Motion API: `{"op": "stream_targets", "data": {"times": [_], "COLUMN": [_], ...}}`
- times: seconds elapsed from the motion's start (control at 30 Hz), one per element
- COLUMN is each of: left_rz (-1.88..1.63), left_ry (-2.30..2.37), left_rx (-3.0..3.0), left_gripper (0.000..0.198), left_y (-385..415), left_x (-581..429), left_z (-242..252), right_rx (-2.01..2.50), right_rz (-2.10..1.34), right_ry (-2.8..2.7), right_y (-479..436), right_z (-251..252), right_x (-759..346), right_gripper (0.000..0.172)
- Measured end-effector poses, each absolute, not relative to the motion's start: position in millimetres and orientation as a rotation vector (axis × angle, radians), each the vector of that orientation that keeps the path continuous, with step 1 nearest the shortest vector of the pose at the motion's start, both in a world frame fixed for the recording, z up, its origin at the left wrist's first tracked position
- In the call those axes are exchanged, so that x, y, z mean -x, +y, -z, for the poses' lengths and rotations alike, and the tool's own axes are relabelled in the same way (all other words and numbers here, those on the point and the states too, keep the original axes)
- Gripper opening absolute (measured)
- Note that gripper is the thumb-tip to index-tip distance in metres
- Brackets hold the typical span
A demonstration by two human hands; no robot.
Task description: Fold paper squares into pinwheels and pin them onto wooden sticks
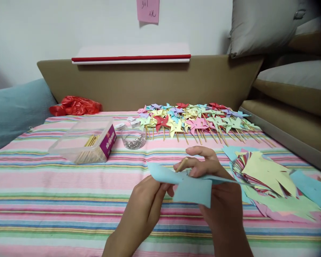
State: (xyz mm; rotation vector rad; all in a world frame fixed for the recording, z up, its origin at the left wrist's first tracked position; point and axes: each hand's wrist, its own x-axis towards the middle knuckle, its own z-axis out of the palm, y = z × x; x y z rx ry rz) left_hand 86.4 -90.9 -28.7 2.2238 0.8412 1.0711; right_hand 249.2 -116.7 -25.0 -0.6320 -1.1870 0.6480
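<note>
A light blue paper pinwheel piece (194, 191) is held up in front of me between both hands, above the striped cloth. My left hand (147, 200) grips its left side, the fingers partly hidden under the paper. From the right, my right hand (219, 178) pinches the paper near its middle, with the fingers bent over the top. By those fingertips shows a short tan end (182, 165), perhaps of a stick; I cannot tell which hand holds it. One blade hangs toward me, and others stick out left and right.
Cut paper sheets (270, 171) are piled at the right. Finished pinwheels on sticks (198, 125) lie at the back. A clear plastic box of sticks (80, 142) and a round tub of metal pins (133, 139) stand left of centre, near a red plastic bag (77, 106).
</note>
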Motion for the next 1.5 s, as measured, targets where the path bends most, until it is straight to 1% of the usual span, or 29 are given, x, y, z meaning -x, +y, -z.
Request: {"op": "stream_targets", "data": {"times": [0.07, 0.2, 0.4, 0.77, 0.9, 1.1, 1.23, 1.33, 1.43, 1.5], "left_rz": [-1.053, -1.033, -1.009, -0.981, -1.013, -1.039, -1.022, -0.999, -1.007, -1.016], "left_ry": [0.856, 0.837, 0.845, 0.792, 0.802, 0.825, 0.8, 0.786, 0.798, 0.814], "left_rx": [-2.209, -2.208, -2.214, -2.265, -2.296, -2.373, -2.435, -2.491, -2.52, -2.527], "left_gripper": [0.03, 0.03, 0.025, 0.025, 0.026, 0.019, 0.022, 0.023, 0.023, 0.024], "left_y": [-91, -89, -88, -85, -85, -81, -78, -77, -76, -75], "left_x": [-86, -81, -77, -75, -74, -71, -68, -68, -69, -69], "left_z": [28, 33, 41, 47, 42, 35, 34, 34, 33, 33], "right_rx": [0.707, 0.763, 0.777, 0.81, 0.79, 0.713, 0.615, 0.565, 0.56, 0.585], "right_rz": [-0.55, -0.439, -0.505, -0.542, -0.599, -0.778, -0.898, -0.986, -0.986, -0.954], "right_ry": [-1.229, -1.282, -1.152, -1.199, -1.146, -1.04, -1.054, -0.995, -0.922, -0.876], "right_y": [-123, -128, -128, -129, -129, -123, -115, -110, -106, -104], "right_z": [20, 15, 12, 12, 12, 20, 30, 36, 39, 41], "right_x": [-248, -245, -237, -240, -237, -240, -248, -249, -244, -241], "right_gripper": [0.016, 0.019, 0.013, 0.016, 0.014, 0.005, 0.007, 0.004, 0.002, 0.007]}}
